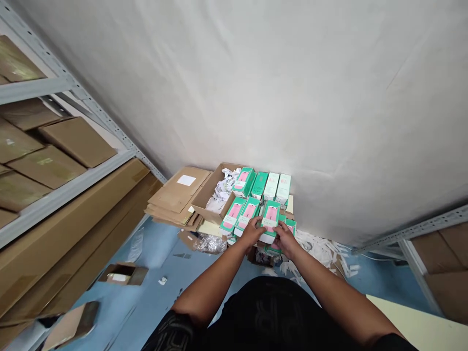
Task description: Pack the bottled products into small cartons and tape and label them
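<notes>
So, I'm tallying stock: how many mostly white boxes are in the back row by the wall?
2 visible, both beyond the held green box: the left white box and, beside it at the row's right end, the right white box. Others may be hidden underneath.

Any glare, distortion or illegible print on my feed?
Head view: soft light on the pale grey wall; glints on the crumpled clear plastic; wide-angle stretch toward the edges, grey metal shelving slanting; fine print on the held green-and-white cardboard box with pink panel too small to read.

Both hands (252,233) (287,241) grip a green-and-pink box (271,215).
</notes>
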### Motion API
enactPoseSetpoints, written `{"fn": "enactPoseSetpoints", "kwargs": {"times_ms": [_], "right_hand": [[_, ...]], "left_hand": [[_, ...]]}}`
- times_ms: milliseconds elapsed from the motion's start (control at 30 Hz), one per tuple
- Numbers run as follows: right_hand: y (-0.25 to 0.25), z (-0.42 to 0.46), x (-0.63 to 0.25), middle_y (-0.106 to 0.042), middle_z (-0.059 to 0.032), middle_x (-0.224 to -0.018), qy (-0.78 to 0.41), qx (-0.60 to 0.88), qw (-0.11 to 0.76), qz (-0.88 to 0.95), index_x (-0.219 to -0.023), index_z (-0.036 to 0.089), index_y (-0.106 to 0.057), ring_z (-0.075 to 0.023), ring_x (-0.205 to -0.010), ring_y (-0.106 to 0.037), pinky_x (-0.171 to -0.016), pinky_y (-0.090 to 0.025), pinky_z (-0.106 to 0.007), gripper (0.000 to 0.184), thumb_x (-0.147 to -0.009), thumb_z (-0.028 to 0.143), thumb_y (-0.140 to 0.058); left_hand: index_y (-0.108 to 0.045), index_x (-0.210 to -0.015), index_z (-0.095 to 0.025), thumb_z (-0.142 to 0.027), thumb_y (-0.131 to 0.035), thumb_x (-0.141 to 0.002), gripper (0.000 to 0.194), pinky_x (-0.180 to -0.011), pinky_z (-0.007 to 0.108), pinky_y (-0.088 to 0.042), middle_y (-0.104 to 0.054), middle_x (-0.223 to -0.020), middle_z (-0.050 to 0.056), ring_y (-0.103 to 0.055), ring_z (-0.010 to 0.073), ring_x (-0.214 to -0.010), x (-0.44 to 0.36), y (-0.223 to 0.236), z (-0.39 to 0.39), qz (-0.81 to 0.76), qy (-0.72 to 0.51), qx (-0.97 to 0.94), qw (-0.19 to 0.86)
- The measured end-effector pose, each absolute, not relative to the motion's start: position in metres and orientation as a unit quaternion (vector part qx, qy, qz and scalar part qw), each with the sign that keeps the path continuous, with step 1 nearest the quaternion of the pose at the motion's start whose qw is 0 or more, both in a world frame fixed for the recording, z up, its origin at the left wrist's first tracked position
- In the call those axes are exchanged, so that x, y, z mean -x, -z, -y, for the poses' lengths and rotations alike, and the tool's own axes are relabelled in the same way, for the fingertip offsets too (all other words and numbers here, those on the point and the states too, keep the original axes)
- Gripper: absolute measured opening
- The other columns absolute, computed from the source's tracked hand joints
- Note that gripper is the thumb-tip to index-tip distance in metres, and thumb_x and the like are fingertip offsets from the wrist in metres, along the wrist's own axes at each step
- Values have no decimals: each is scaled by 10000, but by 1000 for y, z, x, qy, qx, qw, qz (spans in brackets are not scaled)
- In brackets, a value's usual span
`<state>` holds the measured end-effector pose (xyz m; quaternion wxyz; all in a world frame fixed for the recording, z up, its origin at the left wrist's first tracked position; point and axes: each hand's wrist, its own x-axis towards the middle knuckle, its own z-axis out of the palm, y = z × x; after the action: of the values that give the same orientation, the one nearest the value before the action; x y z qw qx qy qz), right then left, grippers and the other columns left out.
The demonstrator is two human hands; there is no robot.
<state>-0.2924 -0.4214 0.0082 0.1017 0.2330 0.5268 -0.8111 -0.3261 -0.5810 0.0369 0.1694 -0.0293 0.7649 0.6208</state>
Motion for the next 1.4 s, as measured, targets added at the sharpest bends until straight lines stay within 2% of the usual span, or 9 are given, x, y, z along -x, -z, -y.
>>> {"fn": "enactPoseSetpoints", "kwargs": {"times_ms": [133, 267, 400, 633, 733, 900, 1100, 1267, 1400], "right_hand": [[-27, 427, 276, -728, -4, -962, 798, -227, 60, -555, -1179, 302, -563, -212, -807, -698, -652, -560, -305, 523, -739, 496, -769], [-44, 428, 261, -708, -15, -926, 806, -260, 15, -531, -1086, 273, -587, -182, -726, -663, -618, -546, -283, 459, -799, 597, -739], [-60, 413, 241, -749, -76, -994, 810, -296, 0, -507, -1127, 247, -621, -232, -819, -728, -685, -594, -336, 485, -877, 662, -642], [-64, 362, 172, -801, -81, -942, 821, -360, -66, -438, -1125, 213, -670, -265, -858, -769, -769, -634, -384, 375, -864, 479, -709], [-62, 337, 132, -808, -96, -916, 822, -389, -132, -394, -1109, 191, -679, -293, -876, -779, -770, -643, -411, 355, -854, 438, -683], [-56, 281, 45, -808, -89, -926, 788, -422, -263, -364, -1012, 191, -683, -299, -916, -774, -792, -643, -401, 313, -774, 388, -737], [-27, 200, -83, -758, -33, -979, 674, -517, -382, -364, -1148, 251, -554, -245, -847, -737, -701, -611, -335, 582, -641, 298, -837], [21, 151, -168, -711, -40, -1062, 557, -590, -395, -431, -1143, 258, -507, -241, -937, -705, -765, -579, -316, 644, -588, 328, -826], [54, 128, -209, -698, -38, -1024, 441, -674, -306, -508, -1164, 254, -489, -263, -891, -702, -748, -545, -348, 640, -614, 368, -796]], "left_hand": [[-619, -1321, -192, -288, -738, -782, 560, -914, 335, -565, -665, -1388, 119, -684, 260, -1157, 324, -45, 592, -709, -681, 8, 184], [-615, -1300, -190, -341, -696, -797, 532, -868, 338, -579, -685, -1353, 114, -705, 261, -1097, 320, -61, 595, -658, -721, -30, 214], [-591, -1353, -205, -365, -676, -830, 553, -895, 346, -577, -680, -1375, 113, -699, 269, -1135, 307, -73, 578, -660, -692, -96, 277], [-602, -1349, -209, -452, -776, -816, 611, -944, 378, -567, -687, -1343, 141, -659, 296, -1218, 261, -77, 515, -609, -663, -216, 378], [-626, -1319, -199, -578, -702, -871, 592, -897, 378, -574, -709, -1270, 139, -677, 291, -1165, 242, -77, 484, -589, -633, -235, 444], [-655, -1170, -191, -657, -598, -894, 545, -841, 329, -560, -636, -1380, 148, -627, 280, -1232, 203, -72, 423, -614, -565, -241, 496], [-657, -996, -187, -524, -658, -845, 370, -790, 290, -534, -701, -1149, 100, -654, 238, -1114, 129, -50, 346, -653, -480, -273, 518], [-662, -976, -186, -512, -692, -808, 368, -763, 288, -511, -714, -1014, 66, -662, 213, -1001, 67, -33, 298, -646, -382, -321, 578], [-664, -961, -189, -518, -700, -761, 387, -751, 292, -489, -697, -1001, 57, -641, 214, -971, 30, -25, 274, -648, -301, -355, 602]]}}
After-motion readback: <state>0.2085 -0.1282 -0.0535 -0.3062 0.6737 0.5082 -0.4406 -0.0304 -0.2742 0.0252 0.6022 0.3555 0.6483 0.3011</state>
